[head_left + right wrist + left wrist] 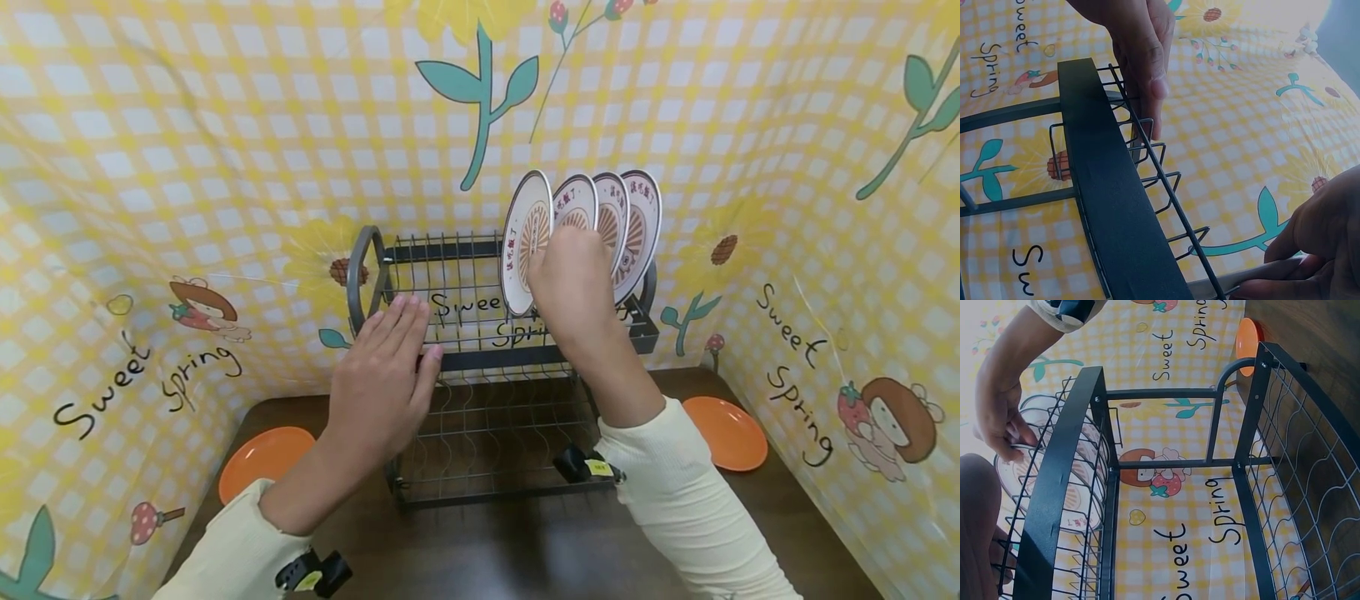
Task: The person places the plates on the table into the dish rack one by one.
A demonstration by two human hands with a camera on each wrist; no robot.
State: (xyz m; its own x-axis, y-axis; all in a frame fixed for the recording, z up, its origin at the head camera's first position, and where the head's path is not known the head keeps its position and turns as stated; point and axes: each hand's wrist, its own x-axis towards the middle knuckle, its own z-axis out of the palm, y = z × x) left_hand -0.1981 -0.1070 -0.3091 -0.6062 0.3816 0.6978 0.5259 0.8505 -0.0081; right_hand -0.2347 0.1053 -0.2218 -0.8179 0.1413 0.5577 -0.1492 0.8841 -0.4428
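Note:
White plates with red writing and an orange sunburst stand on edge in the upper tier of a dark metal dish rack (491,360). My right hand (573,287) pinches the leftmost plate (525,242) by its edge; the right wrist view shows thumb and fingers on the plate rim (1266,273). Several more plates (637,225) lean in a row to its right, partly hidden by that hand. Fingers straight, my left hand (382,383) rests at the rack's left front edge. In the left wrist view it shows only as a dark shape at the lower left.
An orange plate (262,458) lies left of the rack, and another orange plate (723,433) lies to the right. The rack's lower wire tier (487,417) is near the brown tabletop (465,550). Yellow checked cloth (262,167) surrounds the back and sides.

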